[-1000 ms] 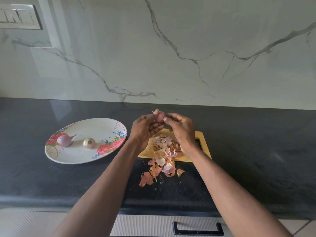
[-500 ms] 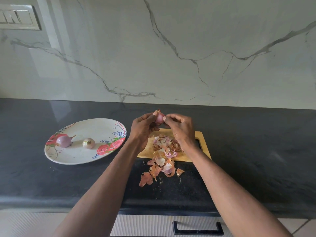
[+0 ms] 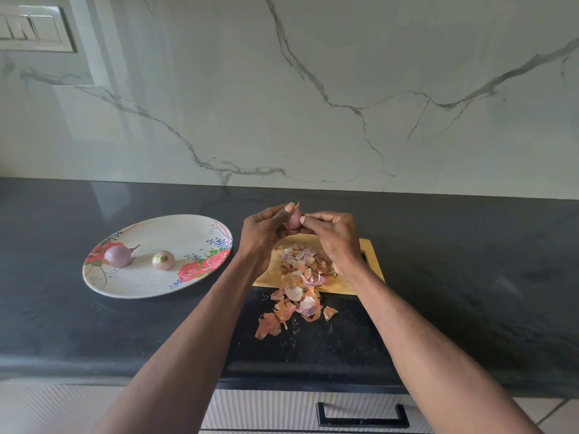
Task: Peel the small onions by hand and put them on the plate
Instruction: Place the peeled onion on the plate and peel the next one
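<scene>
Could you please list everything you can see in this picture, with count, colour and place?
Plate: one, white with red roses, on counter, left.
Onions on plate: two, purple and pale, apart.
Held onion: one, purple, between both hands above board.
Board: one, wooden, on counter, centre.
Peels: a pile, pink-orange, on board and spilling onto counter.
Counter: one, black.
Wall: grey-veined marble.
Switch panel: one, top left.
Drawer handle: one, black, below.
Left hand: grips onion.
Right hand: pinches onion.

Glossy black stone counter (image 3: 94,321), wooden board (image 3: 369,267), papery peels (image 3: 297,296).
</scene>
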